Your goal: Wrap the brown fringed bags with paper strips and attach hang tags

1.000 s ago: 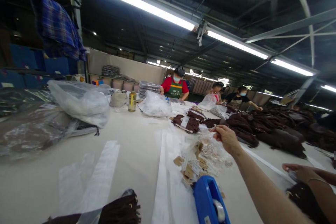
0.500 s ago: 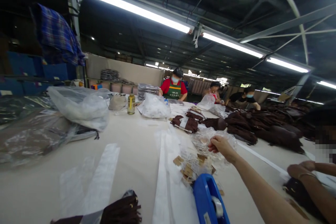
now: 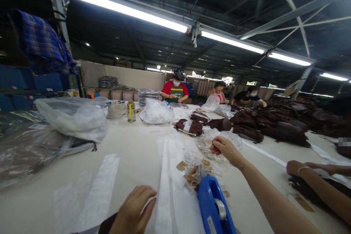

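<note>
My right hand [image 3: 225, 148] reaches out over the white table [image 3: 137, 146], its fingers pinched on the top of a clear plastic bag [image 3: 208, 142] that holds small brown card tags [image 3: 192, 172]. My left hand [image 3: 134, 210] comes in at the bottom edge and lies, fingers stretched and slightly bent, on a dark brown garment [image 3: 105, 225] in plastic; it holds nothing that I can see. A blue tape dispenser [image 3: 212, 206] stands between my two hands.
Flat white plastic sleeves [image 3: 95, 193] lie on the near table. Filled clear bags [image 3: 74, 117] pile up at the left, beside a small bottle [image 3: 131, 111]. Brown garments [image 3: 274, 129] heap at the right. Another person's hands [image 3: 298, 168] work at the right edge; three people stand at the far end.
My left hand has come into view onto the dark garment. My right hand has drawn the tag bag slightly left and nearer. The view has tilted upward.
</note>
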{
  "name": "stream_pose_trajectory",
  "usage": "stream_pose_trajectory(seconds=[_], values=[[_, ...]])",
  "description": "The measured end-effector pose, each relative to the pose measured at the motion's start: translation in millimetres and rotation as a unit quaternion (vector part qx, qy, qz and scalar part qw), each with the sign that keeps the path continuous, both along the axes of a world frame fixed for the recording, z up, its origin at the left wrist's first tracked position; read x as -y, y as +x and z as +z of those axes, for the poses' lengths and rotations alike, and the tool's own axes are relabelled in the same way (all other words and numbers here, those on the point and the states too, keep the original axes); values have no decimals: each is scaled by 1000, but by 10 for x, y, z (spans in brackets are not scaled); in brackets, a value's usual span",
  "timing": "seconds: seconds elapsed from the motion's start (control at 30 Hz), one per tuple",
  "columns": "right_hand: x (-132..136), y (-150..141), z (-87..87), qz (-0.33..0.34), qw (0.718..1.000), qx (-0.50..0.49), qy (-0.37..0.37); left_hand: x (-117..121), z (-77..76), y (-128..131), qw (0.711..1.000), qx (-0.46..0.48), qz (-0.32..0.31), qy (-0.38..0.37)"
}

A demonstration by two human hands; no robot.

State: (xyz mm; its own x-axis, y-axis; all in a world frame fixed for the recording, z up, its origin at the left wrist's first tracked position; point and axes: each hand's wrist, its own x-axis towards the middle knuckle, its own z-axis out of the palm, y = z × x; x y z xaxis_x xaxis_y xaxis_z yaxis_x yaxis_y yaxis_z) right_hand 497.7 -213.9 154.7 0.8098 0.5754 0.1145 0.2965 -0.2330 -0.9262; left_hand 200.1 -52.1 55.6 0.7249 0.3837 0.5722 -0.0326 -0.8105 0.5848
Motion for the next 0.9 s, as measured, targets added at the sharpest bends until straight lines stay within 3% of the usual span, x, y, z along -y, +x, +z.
stream_pose_trajectory(seconds=[0.07, 0.2, 0.37, 0.6, 0.9], values=[[12, -44, -8, 1, 1000, -2, 11, 136, 59, 481, 995, -59, -57, -53], [20, -115, -19, 10, 1000, -5, 27, 379, 20, 1309, 980, -133, -72, -132], [0, -186, 24, 41, 998, 5, 52, 533, -67, 1923, 973, -148, -97, -146], [-14, -147, 11, 56, 995, 2, 86, 546, -116, 2220, 962, -177, -126, -165], [20, 94, -290, -14, 992, -50, 116, 214, -271, 2290, 952, -168, -93, -237]])
